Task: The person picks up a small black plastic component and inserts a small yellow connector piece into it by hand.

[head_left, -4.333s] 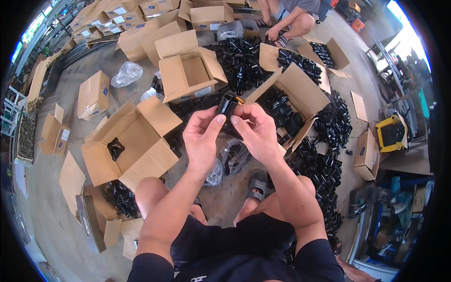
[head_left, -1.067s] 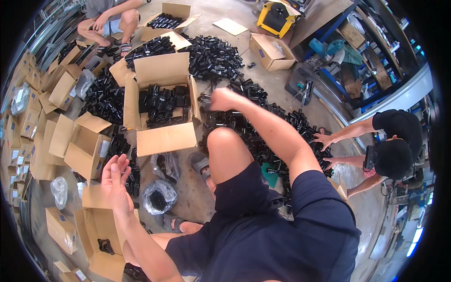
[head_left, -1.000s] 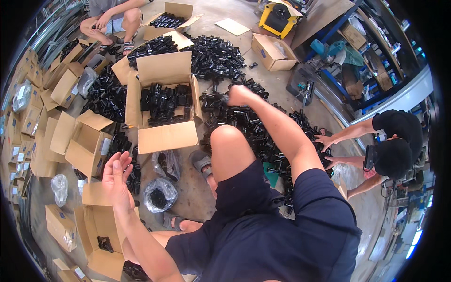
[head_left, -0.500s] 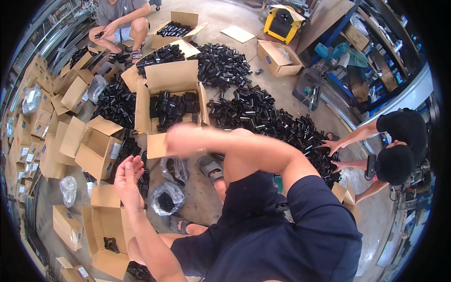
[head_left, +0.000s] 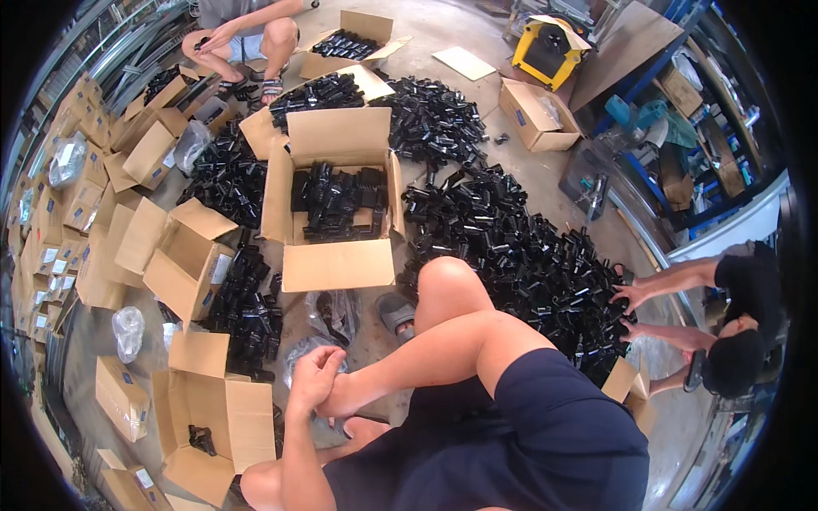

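Note:
My left hand (head_left: 313,381) is raised in front of my lap, its fingers curled together; whatever they hold, if anything, is hidden. Close against it lies my right hand (head_left: 342,393), with its fingers out of sight behind the left one. Just beyond the hands, a clear plastic bag (head_left: 300,351) rests on the floor, partly covered by them. Another clear bag with dark contents (head_left: 332,313) lies farther off, below the front flap of an open carton (head_left: 337,266). Inside that carton are stacked black parts (head_left: 341,200).
A large heap of loose black parts (head_left: 511,247) spreads to the right, where a co-worker's hands (head_left: 629,298) reach in. An open carton (head_left: 247,417) with a few black parts stands lower left. More cartons (head_left: 183,268) line the left side. Another person (head_left: 247,38) squats at the back.
My right hand has swung down from the carton's front to meet my left hand. The left hand has moved right and lower, its fingers now curled. The view has shifted slightly.

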`<state>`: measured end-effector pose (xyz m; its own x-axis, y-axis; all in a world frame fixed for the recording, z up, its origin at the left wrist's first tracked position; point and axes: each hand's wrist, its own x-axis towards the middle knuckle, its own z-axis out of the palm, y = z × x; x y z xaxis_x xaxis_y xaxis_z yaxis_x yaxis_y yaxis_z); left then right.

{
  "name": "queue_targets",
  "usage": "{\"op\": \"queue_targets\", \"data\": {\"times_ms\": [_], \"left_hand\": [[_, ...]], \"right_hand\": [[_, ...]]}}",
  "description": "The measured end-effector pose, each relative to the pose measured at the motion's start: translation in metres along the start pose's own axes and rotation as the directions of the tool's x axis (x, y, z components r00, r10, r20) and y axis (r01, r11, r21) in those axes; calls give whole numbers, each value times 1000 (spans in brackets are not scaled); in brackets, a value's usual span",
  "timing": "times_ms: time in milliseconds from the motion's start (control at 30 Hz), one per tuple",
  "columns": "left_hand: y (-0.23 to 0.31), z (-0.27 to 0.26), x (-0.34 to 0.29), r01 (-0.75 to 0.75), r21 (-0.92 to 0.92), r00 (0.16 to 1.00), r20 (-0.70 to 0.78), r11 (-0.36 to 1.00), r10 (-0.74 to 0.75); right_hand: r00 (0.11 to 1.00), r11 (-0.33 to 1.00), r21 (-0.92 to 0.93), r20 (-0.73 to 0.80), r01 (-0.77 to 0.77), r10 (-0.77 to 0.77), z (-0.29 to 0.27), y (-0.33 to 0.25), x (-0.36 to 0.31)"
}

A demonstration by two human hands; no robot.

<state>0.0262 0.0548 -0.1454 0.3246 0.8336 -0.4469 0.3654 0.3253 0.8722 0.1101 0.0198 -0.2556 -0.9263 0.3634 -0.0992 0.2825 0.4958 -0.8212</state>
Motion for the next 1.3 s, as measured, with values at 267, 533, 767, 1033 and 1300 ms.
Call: {"op": "queue_targets", "data": {"times_ms": [267,533,767,1033,1300], "left_hand": [[-41,-31,18,-54,237,954,-273,970,120],[-18,-37,3,-258,-316,931,-332,913,148],[-7,-42,4,-303,-570,911,-408,764,57],[-3,-44,3,-312,-759,949,-220,571,225],[-15,-16,-29,18,-778,809,381,628,448]], "right_hand": [[974,798,-562,76,219,-213,-80,-21,-14],[839,868,-199,-233,454,-492,-127,-65,-23],[695,852,17,-586,524,-416,-159,-86,-8],[817,975,-224,-562,2,-131,-190,-63,-2],[863,838,-368,-152,402,-481,-185,-111,-2]]}}
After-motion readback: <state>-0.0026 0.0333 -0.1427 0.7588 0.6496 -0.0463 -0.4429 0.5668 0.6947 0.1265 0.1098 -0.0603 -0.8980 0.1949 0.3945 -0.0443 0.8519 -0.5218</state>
